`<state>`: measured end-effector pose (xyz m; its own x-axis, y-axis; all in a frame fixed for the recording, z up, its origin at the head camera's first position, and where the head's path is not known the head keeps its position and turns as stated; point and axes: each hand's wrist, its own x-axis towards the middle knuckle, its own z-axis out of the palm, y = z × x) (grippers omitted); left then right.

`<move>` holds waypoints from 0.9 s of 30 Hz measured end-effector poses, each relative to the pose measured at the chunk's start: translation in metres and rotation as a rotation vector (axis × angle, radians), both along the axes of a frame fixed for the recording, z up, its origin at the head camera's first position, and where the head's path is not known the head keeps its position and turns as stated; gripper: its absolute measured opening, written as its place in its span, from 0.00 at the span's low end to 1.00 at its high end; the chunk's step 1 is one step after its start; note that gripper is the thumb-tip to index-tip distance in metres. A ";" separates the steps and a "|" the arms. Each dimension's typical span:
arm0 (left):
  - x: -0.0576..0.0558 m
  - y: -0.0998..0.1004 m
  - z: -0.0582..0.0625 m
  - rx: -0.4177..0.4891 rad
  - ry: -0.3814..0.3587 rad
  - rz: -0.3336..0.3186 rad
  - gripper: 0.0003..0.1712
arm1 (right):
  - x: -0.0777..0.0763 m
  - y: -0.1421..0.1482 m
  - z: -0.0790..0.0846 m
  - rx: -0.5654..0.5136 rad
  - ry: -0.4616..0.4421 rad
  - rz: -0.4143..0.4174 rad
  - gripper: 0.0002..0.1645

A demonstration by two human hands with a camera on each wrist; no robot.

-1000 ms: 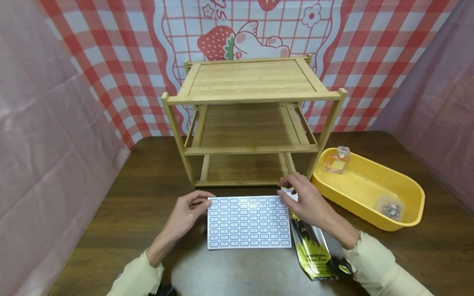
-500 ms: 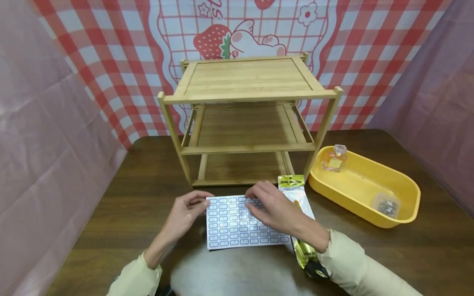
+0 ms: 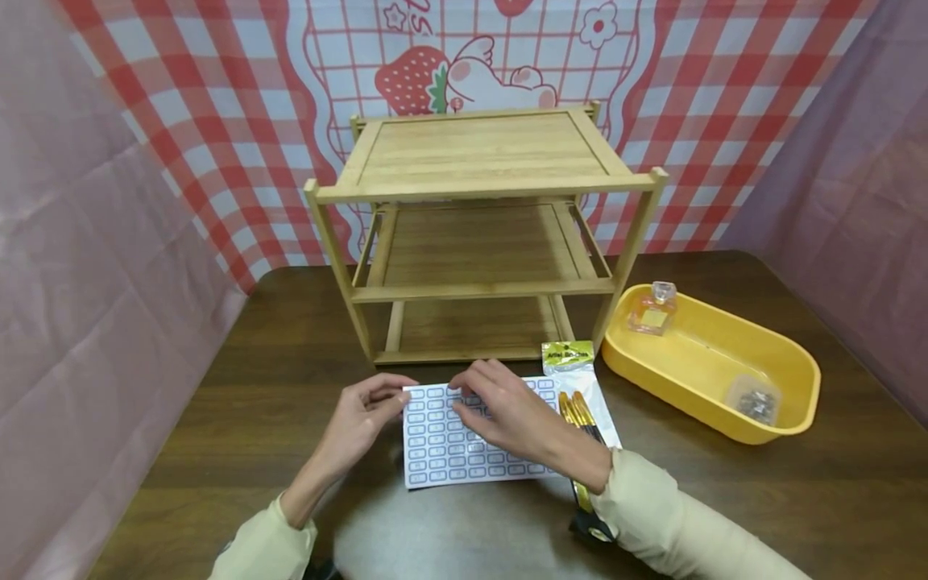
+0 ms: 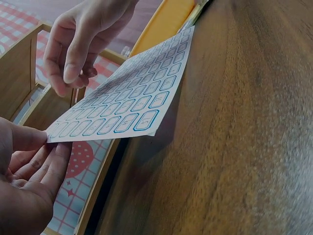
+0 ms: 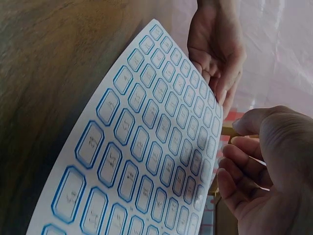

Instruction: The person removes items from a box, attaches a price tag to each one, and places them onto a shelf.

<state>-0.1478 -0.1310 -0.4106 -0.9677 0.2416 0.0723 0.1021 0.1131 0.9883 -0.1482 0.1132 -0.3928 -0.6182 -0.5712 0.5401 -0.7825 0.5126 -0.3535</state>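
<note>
A white sheet of label stickers (image 3: 435,451), with rows of blue-bordered boxes bearing small handwritten marks, is tilted up off the brown table in the wrist views. My left hand (image 3: 362,420) pinches its upper left corner, thumb on top and fingers beneath. Over the sheet's upper middle hovers my right hand (image 3: 507,415), fingers loosely bent and thumb apart from them. The right wrist view shows nothing between that thumb and the fingers (image 5: 239,181). A pack of artist brushes (image 3: 577,407) lies right of the sheet, partly covered by my right forearm.
A three-tier wooden rack (image 3: 486,153) stands directly behind the sheet. To the right sits a yellow basin (image 3: 696,354) holding a perfume bottle (image 3: 652,312) and a small clear box of metal bits (image 3: 756,401). Checked cloth (image 3: 239,121) hangs behind.
My right hand has moved left from the sheet's upper right corner to over its upper middle, uncovering the top of the brush pack. My left hand keeps hold of its corner.
</note>
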 end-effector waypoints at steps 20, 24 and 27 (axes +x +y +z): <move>0.000 0.000 0.000 -0.013 0.020 -0.018 0.12 | -0.001 -0.022 -0.006 -0.040 -0.011 -0.010 0.15; 0.000 0.000 0.000 -0.012 0.023 -0.016 0.12 | -0.003 -0.024 -0.008 -0.041 -0.006 -0.017 0.15; -0.001 -0.001 0.000 -0.007 0.025 -0.017 0.12 | -0.004 -0.026 -0.009 -0.036 -0.007 -0.023 0.15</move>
<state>-0.1486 -0.1316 -0.4104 -0.9614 0.2584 0.0946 0.1287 0.1182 0.9846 -0.1517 0.0876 -0.4016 -0.6352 -0.5365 0.5556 -0.7677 0.5174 -0.3780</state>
